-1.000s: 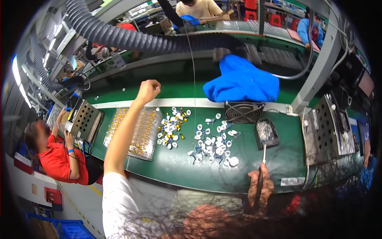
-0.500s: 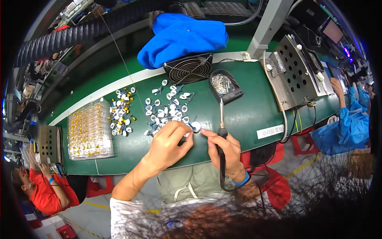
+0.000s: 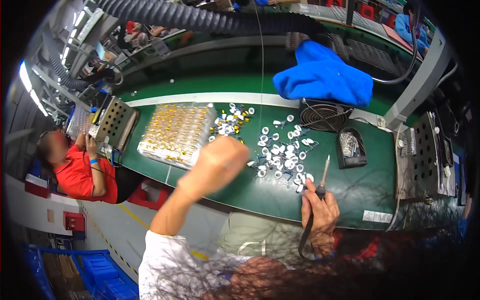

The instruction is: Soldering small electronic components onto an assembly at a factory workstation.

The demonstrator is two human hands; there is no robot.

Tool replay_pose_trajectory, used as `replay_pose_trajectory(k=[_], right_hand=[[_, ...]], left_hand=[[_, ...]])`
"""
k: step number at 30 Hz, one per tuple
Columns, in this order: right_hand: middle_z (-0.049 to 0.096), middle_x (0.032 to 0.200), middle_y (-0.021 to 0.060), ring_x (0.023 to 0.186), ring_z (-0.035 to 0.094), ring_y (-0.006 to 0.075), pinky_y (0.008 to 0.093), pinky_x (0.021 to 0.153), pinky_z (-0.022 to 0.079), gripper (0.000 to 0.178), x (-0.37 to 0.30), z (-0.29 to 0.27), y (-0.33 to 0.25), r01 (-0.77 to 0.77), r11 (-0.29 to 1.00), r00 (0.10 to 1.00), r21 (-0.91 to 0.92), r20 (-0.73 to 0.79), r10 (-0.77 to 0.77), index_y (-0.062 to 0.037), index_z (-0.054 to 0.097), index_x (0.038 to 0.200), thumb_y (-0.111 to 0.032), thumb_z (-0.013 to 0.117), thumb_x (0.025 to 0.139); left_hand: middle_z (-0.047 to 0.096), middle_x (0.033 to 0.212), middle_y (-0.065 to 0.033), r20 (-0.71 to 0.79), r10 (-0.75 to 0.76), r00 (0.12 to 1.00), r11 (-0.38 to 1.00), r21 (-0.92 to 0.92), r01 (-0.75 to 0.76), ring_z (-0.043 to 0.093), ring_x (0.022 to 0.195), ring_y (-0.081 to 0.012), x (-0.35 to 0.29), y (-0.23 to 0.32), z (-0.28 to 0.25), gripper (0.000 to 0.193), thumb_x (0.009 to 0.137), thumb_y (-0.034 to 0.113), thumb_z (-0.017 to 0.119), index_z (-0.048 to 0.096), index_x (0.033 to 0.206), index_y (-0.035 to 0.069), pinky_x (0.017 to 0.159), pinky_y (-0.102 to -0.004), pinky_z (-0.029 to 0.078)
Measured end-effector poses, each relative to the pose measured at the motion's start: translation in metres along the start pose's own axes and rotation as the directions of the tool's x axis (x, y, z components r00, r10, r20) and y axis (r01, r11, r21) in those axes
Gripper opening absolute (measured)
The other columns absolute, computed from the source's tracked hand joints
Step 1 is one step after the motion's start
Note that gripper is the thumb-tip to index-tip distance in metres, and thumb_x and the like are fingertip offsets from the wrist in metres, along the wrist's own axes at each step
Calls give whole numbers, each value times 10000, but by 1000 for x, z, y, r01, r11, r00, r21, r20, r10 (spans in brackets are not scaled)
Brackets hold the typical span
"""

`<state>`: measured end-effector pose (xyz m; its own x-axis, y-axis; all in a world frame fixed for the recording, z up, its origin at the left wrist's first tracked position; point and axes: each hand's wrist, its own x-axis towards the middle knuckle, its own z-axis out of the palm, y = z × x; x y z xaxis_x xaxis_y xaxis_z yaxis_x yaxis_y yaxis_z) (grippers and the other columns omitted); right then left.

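In my right hand (image 3: 321,210) is a soldering iron (image 3: 325,176), its bare metal tip pointing away from me over the green bench (image 3: 240,192). A small white round part is at that hand's thumb and forefinger; whether it is pinched there cannot be made out. My left hand (image 3: 220,162) is smeared by motion, in front of a small pile of white and yellow parts (image 3: 231,120). Its fingers do not show clearly. Between the hands lies a loose heap of white round parts with dark blue wires (image 3: 287,159). Left of them stands a clear tray (image 3: 152,150) of yellow pieces.
Behind the heap sits a black fan (image 3: 324,117) under a blue cloth (image 3: 325,80). A black bin (image 3: 354,161) of small metal pieces stands right of it. Perforated metal boxes (image 3: 424,160) stand at both ends. A person in red (image 3: 82,172) works at left.
My left hand has left the white part and swung left toward the yellow-and-white pile. The view has turned left. My right hand still grips the soldering iron.
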<state>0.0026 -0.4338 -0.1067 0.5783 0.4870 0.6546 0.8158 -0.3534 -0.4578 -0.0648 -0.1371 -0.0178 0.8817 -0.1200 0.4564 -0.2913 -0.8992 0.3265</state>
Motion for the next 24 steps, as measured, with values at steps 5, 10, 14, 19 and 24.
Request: replay_pose_trajectory(k=[5,10,14,19,24], right_hand=[[744,1199,201,761,621,319,394,697,541,261,-2,6,5,-12,986,993,165,-115,31,10,656,1065,38,747,822],[743,1206,200,761,619,320,393,700,540,282,-7,9,7,-39,983,991,179,-118,61,9,649,1085,47,749,824],[742,1208,197,768,627,326,396,704,539,296,-9,11,8,-91,977,991,193,-83,108,7,644,1097,48,753,825],[740,1212,202,784,642,335,401,714,544,306,-8,8,5,-79,983,991,168,-90,95,8,639,1107,54,750,826],[742,1211,202,807,679,335,390,741,555,322,-6,-7,1,-74,981,993,178,-74,89,22,623,1159,58,733,859]], left_hand=[[737,992,-168,-170,-295,940,892,304,335,696,937,-368,-62,-107,-83,184,873,-9,712,724,1055,18,820,-432,555],[740,999,-165,-160,-334,929,836,405,370,697,967,-367,-88,-146,-107,235,869,2,711,727,1103,19,842,-435,553],[744,996,-175,-115,-322,940,855,390,341,710,961,-356,-97,-156,-107,221,863,10,726,738,1084,13,853,-418,562],[773,977,-128,-326,-427,843,890,15,457,766,909,-190,-76,-128,-92,134,918,-34,708,735,1050,-39,839,-301,609],[736,1089,-154,-91,-454,886,674,-686,275,726,1011,-212,-18,-54,-15,149,937,-79,693,695,1085,-83,922,-334,601]])
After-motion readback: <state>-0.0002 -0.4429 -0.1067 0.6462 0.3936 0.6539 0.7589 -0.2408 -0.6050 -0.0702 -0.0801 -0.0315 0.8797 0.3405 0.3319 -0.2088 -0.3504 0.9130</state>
